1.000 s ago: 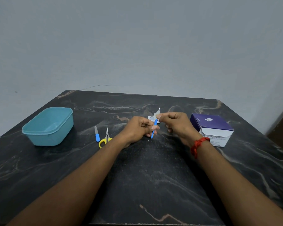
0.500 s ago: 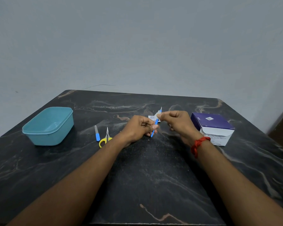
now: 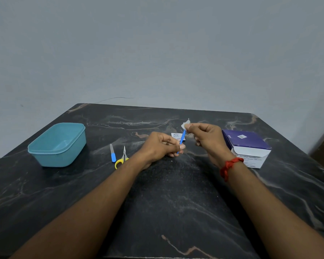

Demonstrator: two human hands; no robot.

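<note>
A dark marbled desk (image 3: 166, 212) carries everything. At its left stands an open teal tub (image 3: 58, 144), and at its right a purple-lidded box of alcohol swabs (image 3: 245, 144). Between them, raised a little over the desk, two hands work together. The left hand (image 3: 157, 146) has its fingers curled round the lower part of a slim blue tool (image 3: 181, 140), grasping it. The right hand (image 3: 208, 139), with a red thread (image 3: 228, 167) at the wrist, pinches a small white swab (image 3: 184, 124) between thumb and forefinger at the tool's upper end. Left of the hands lie yellow-handled scissors (image 3: 122, 158), with a blue-handled nail file (image 3: 112, 155) just beside them. A torn sachet (image 3: 176, 135) lies on the desk behind the tool.

The step in hand looks like wiping the tool's tip clean. To do it well, the left hand should hold the handle steady while the right hand folds the swab fully round the tip and draws it off the end. Turning the tool between passes would reach every side. The tip may be sharp, so the pinch should slide away from the fingers.

The tool's long axis runs from low and near to high and far, leaning slightly right. Its working end points up and away from the person, hidden inside the swab.
</note>
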